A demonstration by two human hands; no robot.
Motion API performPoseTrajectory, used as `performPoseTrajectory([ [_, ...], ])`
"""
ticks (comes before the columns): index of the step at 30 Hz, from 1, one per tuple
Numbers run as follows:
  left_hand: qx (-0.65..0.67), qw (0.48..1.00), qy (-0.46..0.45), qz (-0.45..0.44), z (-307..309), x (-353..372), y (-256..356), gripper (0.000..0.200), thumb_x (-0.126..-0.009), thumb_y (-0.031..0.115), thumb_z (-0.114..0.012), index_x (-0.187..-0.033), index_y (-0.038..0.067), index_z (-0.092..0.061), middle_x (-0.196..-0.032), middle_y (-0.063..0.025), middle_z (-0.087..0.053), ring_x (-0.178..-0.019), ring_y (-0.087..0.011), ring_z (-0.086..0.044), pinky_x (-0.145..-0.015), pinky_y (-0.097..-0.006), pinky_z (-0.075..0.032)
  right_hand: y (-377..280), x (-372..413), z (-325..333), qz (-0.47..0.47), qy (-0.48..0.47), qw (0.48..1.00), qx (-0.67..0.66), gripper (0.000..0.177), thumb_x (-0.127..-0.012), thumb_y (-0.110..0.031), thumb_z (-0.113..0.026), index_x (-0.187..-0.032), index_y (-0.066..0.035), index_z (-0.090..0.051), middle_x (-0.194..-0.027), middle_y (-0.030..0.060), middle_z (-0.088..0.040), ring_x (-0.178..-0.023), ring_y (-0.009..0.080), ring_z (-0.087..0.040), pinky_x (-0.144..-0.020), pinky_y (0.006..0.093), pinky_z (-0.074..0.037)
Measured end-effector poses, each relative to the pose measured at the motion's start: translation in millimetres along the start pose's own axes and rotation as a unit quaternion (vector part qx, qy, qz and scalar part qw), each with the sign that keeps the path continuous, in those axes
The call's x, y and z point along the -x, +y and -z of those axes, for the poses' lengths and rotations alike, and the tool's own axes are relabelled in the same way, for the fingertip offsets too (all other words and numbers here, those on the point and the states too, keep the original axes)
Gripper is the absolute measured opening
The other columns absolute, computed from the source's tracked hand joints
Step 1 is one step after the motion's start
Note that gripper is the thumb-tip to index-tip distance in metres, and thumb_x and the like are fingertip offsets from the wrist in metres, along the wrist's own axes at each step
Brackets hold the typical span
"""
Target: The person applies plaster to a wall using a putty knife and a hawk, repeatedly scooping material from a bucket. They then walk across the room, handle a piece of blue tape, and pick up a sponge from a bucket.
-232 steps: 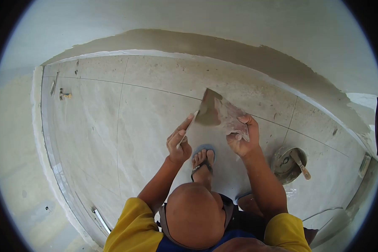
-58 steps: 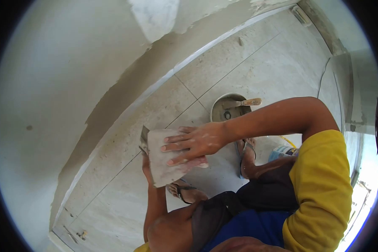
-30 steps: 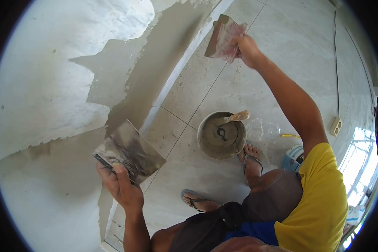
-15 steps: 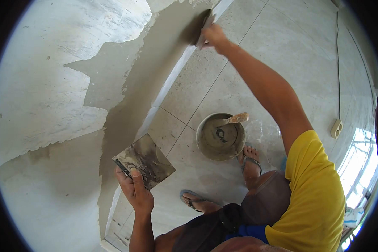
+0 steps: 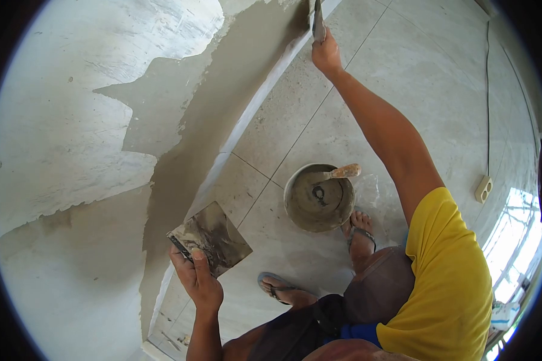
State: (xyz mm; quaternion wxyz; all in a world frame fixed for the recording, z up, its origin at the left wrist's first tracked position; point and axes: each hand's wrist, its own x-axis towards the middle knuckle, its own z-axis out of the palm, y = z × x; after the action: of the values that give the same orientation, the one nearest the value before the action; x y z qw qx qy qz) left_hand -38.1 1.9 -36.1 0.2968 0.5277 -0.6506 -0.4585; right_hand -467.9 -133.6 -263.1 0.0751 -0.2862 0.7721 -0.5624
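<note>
Wall (image 5: 72, 120) fills the left, a grey plaster band (image 5: 223, 90) along its base. The bucket (image 5: 290, 207) stands on the floor (image 5: 415, 90) beside a sandalled foot (image 5: 360, 231). The left hand (image 5: 200, 281) grips a smeared board (image 5: 214, 237), thumb on top; the right hand (image 5: 326, 55) is closed on a blade (image 5: 317, 21) pressed to the band.

A round bucket (image 5: 295, 218), smeared grey inside, stands on the tiled floor (image 5: 415, 78) just right of the view's centre. A wooden-handled trowel (image 5: 343, 172) lies across its rim at the bucket's 1 o'clock. Crumpled clear plastic (image 5: 373, 191) touches the bucket at its 3 o'clock. A pale socket box (image 5: 482, 188) sits on the floor toward 3 o'clock of the view — a thin cable (image 5: 488, 90) runs from it up toward 1 o'clock. One flip-flop (image 5: 276, 285) lies at the bucket's 7 o'clock, another (image 5: 360, 237) at its 5 o'clock. Bright window light (image 5: 518, 240) shows at 4 o'clock.
</note>
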Motion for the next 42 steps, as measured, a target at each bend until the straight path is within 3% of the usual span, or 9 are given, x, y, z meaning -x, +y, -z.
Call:
performPoseTrajectory([
  [12,0.019,0.999,-0.027,0.024,3.4,1.8,-9.3,0.039,-0.097,0.019,-0.041,-0.128,-0.001,-0.031,-0.120,-0.0121,-0.047,-0.108,-0.0165,-0.047,-0.097,-0.0303,-0.034,-25.1,114.7,-13.5,0.057,-0.134,0.989,-0.035,0.060,-0.076,0.003,-0.042,-0.135,-0.002,-0.035,-0.105,0.0328,-0.056,-0.103,0.0470,-0.053,-0.088,0.0471,-0.042],
  [15,0.013,1.000,-0.001,0.017,5.2,0.6,-11.9,0.044,-0.096,0.026,-0.044,-0.126,-0.004,-0.032,-0.117,-0.0121,-0.046,-0.106,-0.0164,-0.045,-0.095,-0.0295,-0.033,-23.0,83.9,-1.0,-0.058,-0.054,0.995,-0.059,0.053,-0.076,0.002,-0.043,-0.129,0.001,-0.041,-0.099,0.0322,-0.058,-0.101,0.0454,-0.055,-0.086,0.0452,-0.044],
  [22,0.148,0.983,-0.003,0.108,-4.3,-0.2,-12.8,0.041,-0.096,0.021,-0.045,-0.128,-0.001,-0.030,-0.120,-0.0122,-0.047,-0.108,-0.0164,-0.048,-0.096,-0.0302,-0.036,-27.6,32.0,-37.9,-0.013,-0.010,0.999,-0.046,0.055,-0.076,0.002,-0.042,-0.131,0.000,-0.040,-0.104,0.0309,-0.058,-0.099,0.0453,-0.055,-0.085,0.0459,-0.044],
  [26,0.229,0.955,-0.001,0.186,-7.5,-8.7,-10.8,0.040,-0.095,0.018,-0.045,-0.130,0.002,-0.031,-0.120,-0.0115,-0.049,-0.109,-0.0186,-0.050,-0.094,-0.0332,-0.041,-55.8,116.4,-29.4,0.016,-0.121,0.991,-0.060,0.059,-0.076,0.006,-0.041,-0.135,-0.001,-0.036,-0.113,0.0318,-0.053,-0.106,0.0440,-0.052,-0.090,0.0435,-0.043],
  [28,0.270,0.937,-0.003,0.220,-7.3,-15.3,-15.7,0.040,-0.095,0.016,-0.044,-0.130,0.003,-0.031,-0.120,-0.0111,-0.049,-0.109,-0.0191,-0.051,-0.093,-0.0336,-0.044,-78.8,158.6,6.6,-0.020,-0.216,0.971,-0.096,0.053,-0.081,0.002,-0.045,-0.133,0.004,-0.037,-0.098,0.0295,-0.060,-0.092,0.0398,-0.060,-0.079,0.0440,-0.046],
  [30,0.311,0.916,-0.004,0.252,-8.1,-24.7,-24.8,0.039,-0.095,0.015,-0.043,-0.131,0.003,-0.032,-0.120,-0.0107,-0.049,-0.109,-0.0196,-0.052,-0.091,-0.0341,-0.046,-104.9,194.5,39.5,0.032,-0.283,0.947,-0.150,0.050,-0.084,0.003,-0.042,-0.133,0.002,-0.039,-0.113,0.0268,-0.057,-0.103,0.0383,-0.057,-0.087,0.0410,-0.045],
  [32,0.357,0.877,-0.018,0.321,-12.8,-36.7,-37.9,0.039,-0.094,0.013,-0.042,-0.131,0.003,-0.033,-0.121,-0.0099,-0.050,-0.110,-0.0197,-0.052,-0.091,-0.0343,-0.046,-106.0,217.8,55.5,0.281,-0.303,0.892,-0.186,0.051,-0.086,-0.006,-0.050,-0.136,-0.007,-0.039,-0.138,0.0187,-0.041,-0.129,0.0330,-0.038,-0.104,0.0415,-0.034],
  [36,0.407,0.845,-0.079,0.337,-23.8,-50.9,-48.3,0.038,-0.094,0.012,-0.041,-0.131,0.004,-0.034,-0.122,-0.0101,-0.050,-0.111,-0.0204,-0.052,-0.094,-0.0350,-0.044,-125.3,220.1,88.0,0.441,-0.452,0.768,-0.112,0.058,-0.084,-0.030,-0.053,-0.138,-0.019,-0.038,-0.145,0.0133,-0.031,-0.133,0.0302,-0.031,-0.104,0.0511,-0.031],
  [42,0.251,0.959,-0.050,0.121,-11.9,-47.3,-28.2,0.039,-0.094,0.016,-0.044,-0.130,0.002,-0.036,-0.123,-0.0124,-0.049,-0.111,-0.0228,-0.050,-0.097,-0.0362,-0.039,-110.9,162.6,107.0,0.513,-0.411,0.743,0.120,0.057,-0.078,-0.035,-0.058,-0.133,-0.025,-0.046,-0.146,0.0083,-0.032,-0.132,0.0294,-0.033,-0.100,0.0552,-0.029],
])
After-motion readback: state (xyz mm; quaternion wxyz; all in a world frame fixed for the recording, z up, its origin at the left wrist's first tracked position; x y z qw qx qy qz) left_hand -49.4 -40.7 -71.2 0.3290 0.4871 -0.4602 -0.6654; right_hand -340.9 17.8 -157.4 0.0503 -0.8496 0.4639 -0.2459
